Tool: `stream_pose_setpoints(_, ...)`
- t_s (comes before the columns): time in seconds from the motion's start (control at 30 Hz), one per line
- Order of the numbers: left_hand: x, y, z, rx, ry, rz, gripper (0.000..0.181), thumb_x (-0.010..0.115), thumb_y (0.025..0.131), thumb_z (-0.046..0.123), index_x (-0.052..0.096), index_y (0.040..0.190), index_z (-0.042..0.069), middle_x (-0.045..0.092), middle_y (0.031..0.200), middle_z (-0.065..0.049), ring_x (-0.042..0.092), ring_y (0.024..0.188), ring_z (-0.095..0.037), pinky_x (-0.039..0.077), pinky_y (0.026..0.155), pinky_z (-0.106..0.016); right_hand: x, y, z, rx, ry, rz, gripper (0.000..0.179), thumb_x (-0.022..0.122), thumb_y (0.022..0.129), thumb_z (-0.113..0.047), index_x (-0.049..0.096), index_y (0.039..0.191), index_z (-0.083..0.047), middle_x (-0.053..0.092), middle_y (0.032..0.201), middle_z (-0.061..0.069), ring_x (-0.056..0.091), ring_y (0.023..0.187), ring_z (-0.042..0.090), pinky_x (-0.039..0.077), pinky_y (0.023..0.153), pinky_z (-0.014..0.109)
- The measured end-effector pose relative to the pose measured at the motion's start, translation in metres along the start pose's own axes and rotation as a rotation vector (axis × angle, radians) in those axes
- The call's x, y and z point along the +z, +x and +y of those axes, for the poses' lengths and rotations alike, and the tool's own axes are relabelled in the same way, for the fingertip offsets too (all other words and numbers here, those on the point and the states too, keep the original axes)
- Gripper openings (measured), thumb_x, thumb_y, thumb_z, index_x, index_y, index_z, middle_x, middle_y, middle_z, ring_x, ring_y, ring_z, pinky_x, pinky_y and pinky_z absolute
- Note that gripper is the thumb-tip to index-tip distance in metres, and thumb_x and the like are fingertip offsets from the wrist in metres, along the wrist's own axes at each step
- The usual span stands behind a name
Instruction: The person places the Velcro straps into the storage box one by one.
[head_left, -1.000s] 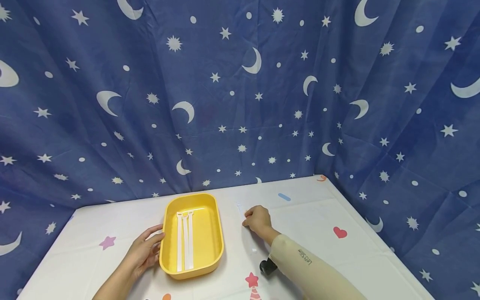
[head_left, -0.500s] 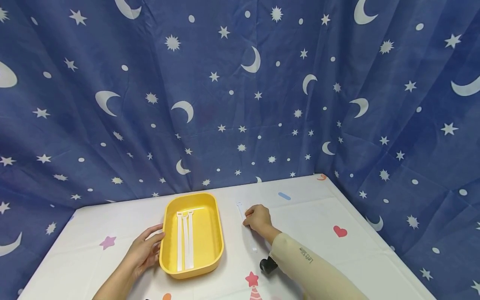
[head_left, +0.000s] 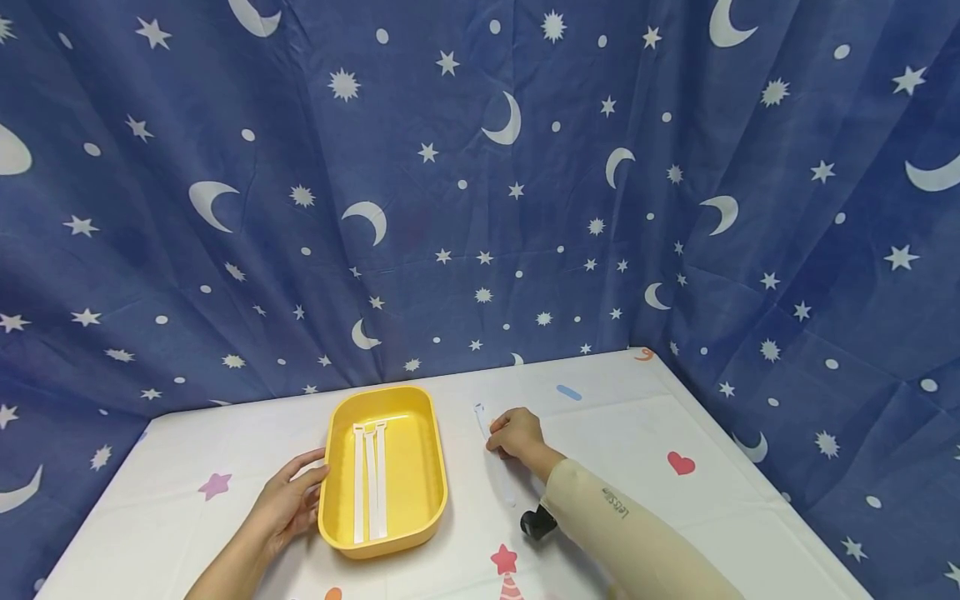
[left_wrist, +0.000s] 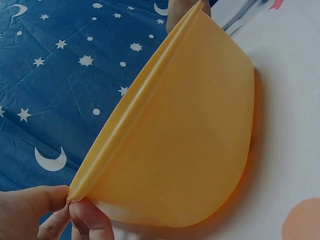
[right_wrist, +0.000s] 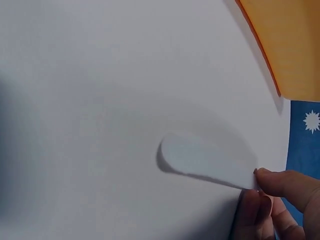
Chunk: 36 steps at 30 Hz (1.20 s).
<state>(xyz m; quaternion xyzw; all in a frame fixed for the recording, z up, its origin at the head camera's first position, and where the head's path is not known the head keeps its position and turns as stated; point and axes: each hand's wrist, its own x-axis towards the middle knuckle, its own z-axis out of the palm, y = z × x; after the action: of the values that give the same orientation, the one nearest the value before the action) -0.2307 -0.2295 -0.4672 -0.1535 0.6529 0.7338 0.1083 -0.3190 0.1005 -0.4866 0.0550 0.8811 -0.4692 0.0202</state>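
My left hand [head_left: 288,504] holds the left side of a yellow tray [head_left: 415,475]. In the left wrist view, its thumb and fingers pinch the tray's rim. Inside the tray lie three white cable straps [head_left: 359,483] with slotted heads, side by side lengthwise. To the right of the tray, my right hand [head_left: 519,435] pinches another white cable strap [head_left: 482,419] near its middle, low over the tabletop. Its slotted head points away from me, while the rounded tail [right_wrist: 180,152] extends from my fingers in the right wrist view.
A white tablecloth [head_left: 615,508] with printed shapes covers the table. A black object [head_left: 537,523] shows at my right sleeve [head_left: 622,525]. Behind and to the right hangs a blue curtain [head_left: 420,208] with moons and stars.
The strap at my right hand has shifted slightly, its tail edging toward me and its head showing more clearly. Both hands and the tray stay almost where they were.
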Motion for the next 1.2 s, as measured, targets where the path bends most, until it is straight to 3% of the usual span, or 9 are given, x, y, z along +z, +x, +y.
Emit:
stream_pose_setpoints(0.8,0.0,0.0,0.0,0.007,-0.02,-0.021,0.052,0.053,0.091,0.016,0.03,0.137,0.01,0.06,0.097,-0.006,0.059,0.08,-0.014,0.052,0.074,-0.035,-0.008,0.007,-0.002,0.125,0.104,-0.138,0.014,0.074,0.065,0.001,0.066,0.077,-0.002,0.058,0.056,0.005,0.052,0.041,0.011,0.051,0.045,0.025)
stream_pose_setpoints(1.2,0.001,-0.002,0.002,0.005,-0.003,-0.012,0.051,0.052,0.091,0.016,0.031,0.137,0.01,0.06,0.094,-0.005,0.058,0.077,-0.013,0.054,0.068,-0.031,-0.01,-0.001,-0.011,0.243,0.265,-0.269,0.022,0.07,0.071,0.005,0.062,0.092,0.005,0.057,0.061,0.007,0.055,0.048,0.012,0.054,0.052,0.029)
